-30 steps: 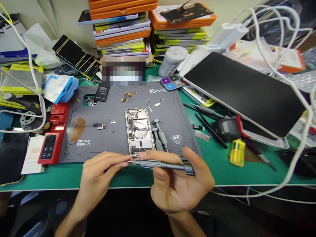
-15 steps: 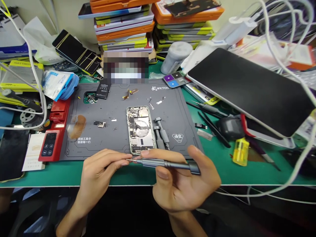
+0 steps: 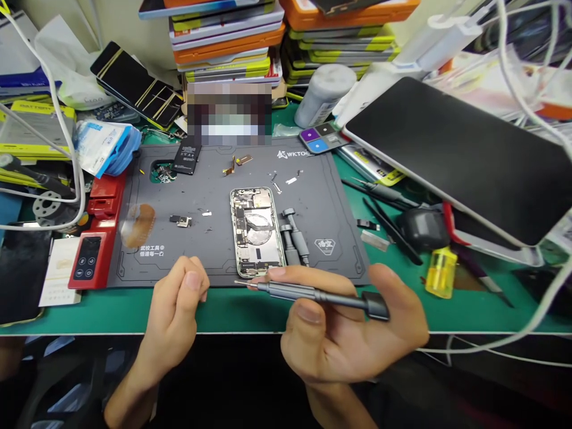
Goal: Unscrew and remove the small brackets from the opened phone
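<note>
On the near side of the opened phone point(image 3: 258, 232): one grey screwdriver point(image 3: 313, 294), long axis nearly crosswise, bit leftward, cap rightward and slightly lower in view. Right grip point(image 3: 353, 339): closed on the handle, thumb against fingers, bit projecting left. Left grip point(image 3: 176, 304), nearer and left of phone: curled closed, contents hidden. Mat point(image 3: 210, 253) under phone: "WKTO" legible. Yellow box point(image 3: 20, 142) far left of phone: "BATTERY".

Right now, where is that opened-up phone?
In the head view, the opened-up phone lies on the dark grey mat, close to its near edge, with two small grey screwdrivers just to its right.
</note>
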`<state>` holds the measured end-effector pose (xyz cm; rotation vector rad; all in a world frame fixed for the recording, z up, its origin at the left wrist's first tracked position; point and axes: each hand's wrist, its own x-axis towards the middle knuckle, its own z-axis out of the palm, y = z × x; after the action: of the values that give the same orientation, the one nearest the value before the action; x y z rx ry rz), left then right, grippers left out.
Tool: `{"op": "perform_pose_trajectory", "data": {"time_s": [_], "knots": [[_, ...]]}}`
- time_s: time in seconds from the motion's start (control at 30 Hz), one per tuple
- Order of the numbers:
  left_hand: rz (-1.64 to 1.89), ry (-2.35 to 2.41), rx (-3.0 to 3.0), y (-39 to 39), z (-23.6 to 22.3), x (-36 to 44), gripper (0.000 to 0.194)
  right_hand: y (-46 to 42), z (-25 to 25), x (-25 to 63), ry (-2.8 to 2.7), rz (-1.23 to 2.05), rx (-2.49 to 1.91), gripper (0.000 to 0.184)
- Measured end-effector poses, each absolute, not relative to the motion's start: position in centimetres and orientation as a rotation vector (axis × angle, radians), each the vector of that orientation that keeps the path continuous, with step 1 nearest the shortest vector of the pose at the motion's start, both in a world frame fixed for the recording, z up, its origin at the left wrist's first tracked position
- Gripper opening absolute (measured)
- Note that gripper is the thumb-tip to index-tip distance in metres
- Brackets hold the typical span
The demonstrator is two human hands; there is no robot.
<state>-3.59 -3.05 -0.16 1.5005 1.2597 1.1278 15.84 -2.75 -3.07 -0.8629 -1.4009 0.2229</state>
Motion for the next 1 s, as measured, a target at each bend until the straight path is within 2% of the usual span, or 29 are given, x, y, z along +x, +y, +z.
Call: {"op": "perform_pose_trajectory", "data": {"time_s": [0.23, 0.37, 0.5, 1.0], "knots": [[0.981, 1.219, 1.634, -2.6, 0.1, -3.4, 0.017, -2.8, -3.2, 15.7, -1.362, 0.255, -0.864, 0.08], [1.01, 1.293, 1.678, -2.7, 0.2, -3.6, 0.007, -2.8, -3.1, 15.6, -1.326, 0.293, -0.88, 0.079], [1.082, 1.324, 1.734, -2.7, 0.4, -3.5, 0.006, -2.8, -3.2, 15.8, -1.371, 0.273, -0.862, 0.084], [1.088, 1.36, 1.799, -2.5, 0.8, -3.4, 0.003, -2.7, -3.2, 15.6, -1.383, 0.231, -0.878, 0.083]]}}
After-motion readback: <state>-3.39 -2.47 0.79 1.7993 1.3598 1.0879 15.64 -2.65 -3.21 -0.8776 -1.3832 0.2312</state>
